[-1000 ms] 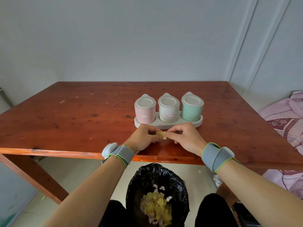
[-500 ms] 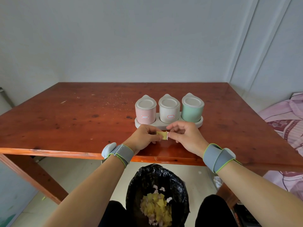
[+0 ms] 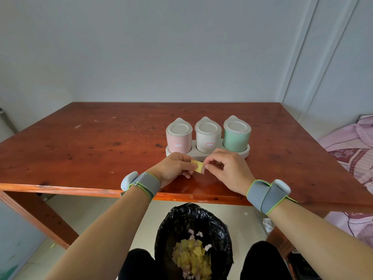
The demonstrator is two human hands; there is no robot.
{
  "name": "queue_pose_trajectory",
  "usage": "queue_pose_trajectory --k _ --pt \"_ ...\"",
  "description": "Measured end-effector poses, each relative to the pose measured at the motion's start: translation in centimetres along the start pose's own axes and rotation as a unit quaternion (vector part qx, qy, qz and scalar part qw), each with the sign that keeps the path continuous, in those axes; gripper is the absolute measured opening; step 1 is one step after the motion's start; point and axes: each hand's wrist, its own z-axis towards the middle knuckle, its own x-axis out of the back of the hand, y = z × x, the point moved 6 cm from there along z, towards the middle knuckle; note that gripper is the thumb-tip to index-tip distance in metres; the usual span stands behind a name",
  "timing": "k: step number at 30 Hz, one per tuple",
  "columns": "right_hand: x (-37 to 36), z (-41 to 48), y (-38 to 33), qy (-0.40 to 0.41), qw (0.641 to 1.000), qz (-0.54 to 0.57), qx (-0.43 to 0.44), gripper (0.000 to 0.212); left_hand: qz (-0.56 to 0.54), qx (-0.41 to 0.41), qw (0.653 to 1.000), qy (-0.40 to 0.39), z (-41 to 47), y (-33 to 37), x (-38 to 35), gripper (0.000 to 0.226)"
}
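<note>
A small yellow paper slip (image 3: 198,166) is held between both hands just above the front part of the wooden table (image 3: 84,150). My left hand (image 3: 175,168) pinches its left side and my right hand (image 3: 228,168) pinches its right edge with thumb and forefinger. Right behind the hands, three lidded jars stand in a white holder (image 3: 245,152): a pink jar (image 3: 178,138), a white jar (image 3: 207,137) and a green jar (image 3: 236,136). The pink and white jars carry small labels.
A black bin bag (image 3: 181,221) sits on the floor below the table edge, between my knees, holding several yellow and pale paper scraps (image 3: 193,257). A bed with pink bedding (image 3: 351,150) lies at the right. Walls close the table's far and right sides.
Both hands have lifted the yellow slip slightly and my right fingers have shifted along its right edge, so more of the slip shows. The jars have not moved.
</note>
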Motion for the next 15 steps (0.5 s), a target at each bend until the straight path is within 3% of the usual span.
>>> queue_pose_trajectory --k 8,15 --pt "1.1 -0.6 1.6 0.03 0.999 -0.005 -0.039 0.008 0.125 -0.007 0.989 0.084 0.3 0.6 -0.2 0.016" --pt "3.3 -1.3 4.4 0.074 0.989 0.038 -0.123 0.009 0.307 -0.088 0.937 0.139 1.0 1.4 -1.4 0.021"
